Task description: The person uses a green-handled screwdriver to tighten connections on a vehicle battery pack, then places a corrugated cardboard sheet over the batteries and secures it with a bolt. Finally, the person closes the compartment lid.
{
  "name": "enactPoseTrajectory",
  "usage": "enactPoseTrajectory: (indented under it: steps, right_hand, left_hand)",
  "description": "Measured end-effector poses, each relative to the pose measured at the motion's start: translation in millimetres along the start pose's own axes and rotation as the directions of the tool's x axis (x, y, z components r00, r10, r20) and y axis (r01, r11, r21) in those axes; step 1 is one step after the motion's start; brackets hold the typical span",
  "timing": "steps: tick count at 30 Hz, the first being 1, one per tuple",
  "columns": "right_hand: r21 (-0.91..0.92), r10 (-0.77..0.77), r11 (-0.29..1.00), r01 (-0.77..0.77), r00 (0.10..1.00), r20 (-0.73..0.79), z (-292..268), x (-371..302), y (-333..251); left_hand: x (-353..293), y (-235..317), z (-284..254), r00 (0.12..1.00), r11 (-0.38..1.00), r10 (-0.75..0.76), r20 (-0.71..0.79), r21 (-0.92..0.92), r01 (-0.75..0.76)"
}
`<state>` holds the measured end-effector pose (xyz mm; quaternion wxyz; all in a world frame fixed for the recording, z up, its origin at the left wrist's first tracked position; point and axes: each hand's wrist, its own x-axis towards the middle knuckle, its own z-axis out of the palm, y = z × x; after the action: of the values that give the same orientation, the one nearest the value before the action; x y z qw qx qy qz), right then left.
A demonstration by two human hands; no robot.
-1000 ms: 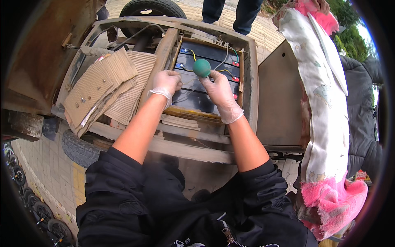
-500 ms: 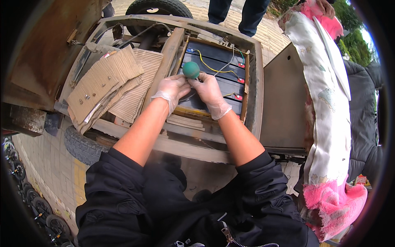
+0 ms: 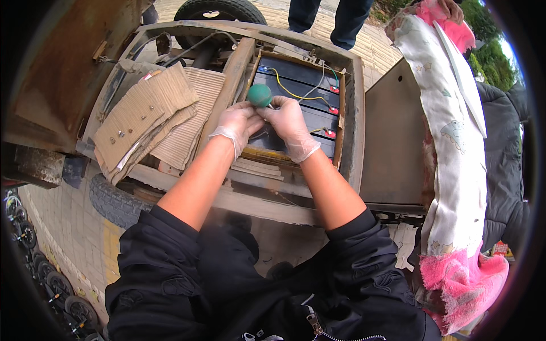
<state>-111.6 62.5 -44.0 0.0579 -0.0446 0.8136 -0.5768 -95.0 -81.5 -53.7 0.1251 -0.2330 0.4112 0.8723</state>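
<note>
A green ball-headed tool (image 3: 260,95) stands over the left part of the battery bank, its lower end hidden. Close beneath the ball, the gloved thumb and fingers of my right hand (image 3: 286,120) are pinched on it. My left hand (image 3: 236,120), also in a clear glove, has its fingers bunched just below the ball, against the right fingertips; what they grip is hidden. Under both hands lie several black batteries (image 3: 296,85) in a metal bay. A yellow wire (image 3: 290,92) joins terminals across them, and red terminal covers (image 3: 333,111) line their right ends.
Left of the bay, stacked cardboard (image 3: 136,113) holds several small bolts. Around it runs a rusty metal frame (image 3: 352,113), with a raised panel (image 3: 62,74) at left. A white-and-pink padded cover (image 3: 455,142) stands at right. Another person's legs (image 3: 324,20) are beyond the frame.
The green ball has shifted slightly left and toward me, and my right hand has turned a little with it. My left hand stays nearly in place.
</note>
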Motion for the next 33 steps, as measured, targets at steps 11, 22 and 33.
enactPoseTrajectory:
  steps: [11, 22, 33]
  right_hand:
    - [0.378, 0.208, 0.885, -0.272, 0.957, 0.201, -9.2, -2.0, -8.9]
    - [0.329, 0.177, 0.925, -0.191, 0.982, 0.071, -7.3, -7.9, -14.5]
    - [0.431, 0.052, 0.902, -0.042, 0.999, -0.011, -28.2, -8.5, -11.7]
  left_hand:
    - [-12.5, -3.8, -2.4, 0.913, 0.691, 0.389, 0.125, 0.616, -0.378]
    - [-5.2, -4.4, -10.8, 0.817, 0.115, 0.515, 0.262, 0.923, -0.368]
    - [1.6, 14.2, -14.4, 0.690, -0.499, 0.404, 0.601, 0.777, -0.384]
